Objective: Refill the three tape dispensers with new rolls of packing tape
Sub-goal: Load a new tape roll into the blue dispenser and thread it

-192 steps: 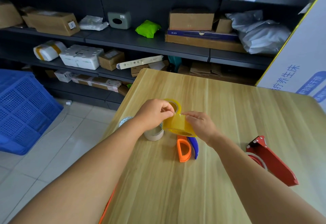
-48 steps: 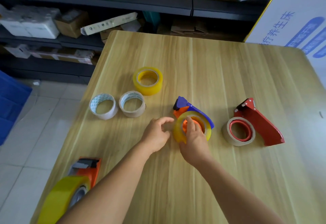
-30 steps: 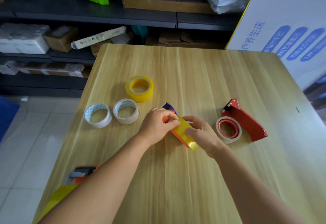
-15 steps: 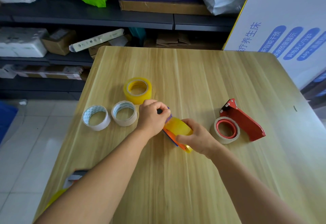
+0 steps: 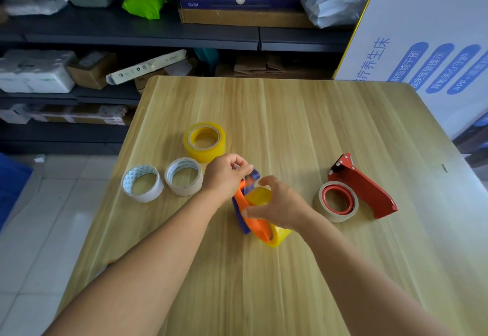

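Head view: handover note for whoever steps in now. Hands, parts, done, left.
Left hand pinches the clear tape end at the front of the orange-and-blue dispenser.
Right hand grips that dispenser and the yellow roll mounted on it, tilted on the table.
Red dispenser lies to the right, a near-empty roll on its hub.
Spare yellow roll and two spent cores sit to the left.
Done: roll seated. Left: thread the tape, refill the red one. Third dispenser is out of view.

A yellow tape roll point(image 5: 205, 141), two white rolls point(image 5: 142, 183) with blue-patterned cores, an orange-and-blue dispenser point(image 5: 247, 210) and a red dispenser point(image 5: 361, 186) lie on the pale wood-grain surface point(image 5: 303, 124).
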A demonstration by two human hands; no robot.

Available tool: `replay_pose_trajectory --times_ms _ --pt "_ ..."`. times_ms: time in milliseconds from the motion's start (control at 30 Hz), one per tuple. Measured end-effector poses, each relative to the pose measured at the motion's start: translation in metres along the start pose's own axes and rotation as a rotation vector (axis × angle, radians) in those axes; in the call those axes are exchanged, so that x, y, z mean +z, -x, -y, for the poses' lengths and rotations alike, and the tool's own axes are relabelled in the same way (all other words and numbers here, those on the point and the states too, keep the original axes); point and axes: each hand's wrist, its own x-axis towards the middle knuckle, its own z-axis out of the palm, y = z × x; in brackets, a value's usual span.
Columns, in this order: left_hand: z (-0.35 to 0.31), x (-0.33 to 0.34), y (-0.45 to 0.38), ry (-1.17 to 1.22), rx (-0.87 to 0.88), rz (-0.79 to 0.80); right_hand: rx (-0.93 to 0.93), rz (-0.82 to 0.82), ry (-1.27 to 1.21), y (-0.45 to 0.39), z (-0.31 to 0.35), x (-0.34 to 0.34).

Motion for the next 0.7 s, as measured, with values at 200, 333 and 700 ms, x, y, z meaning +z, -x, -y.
replay_pose_trajectory --times_ms 200,333,700 --pt "0.0 -0.003 -0.001 0.042 -0.04 -0.009 0.012 -0.025 0.101 0.001 0.002 0.001" --pt "-0.002 -0.007 -0.002 0.042 -0.035 -0.018 0.011 -0.021 0.124 0.002 0.0 -0.002" --pt "-0.004 -0.014 -0.005 0.075 -0.109 0.022 -0.006 -0.03 0.079 -0.005 -0.008 -0.004"
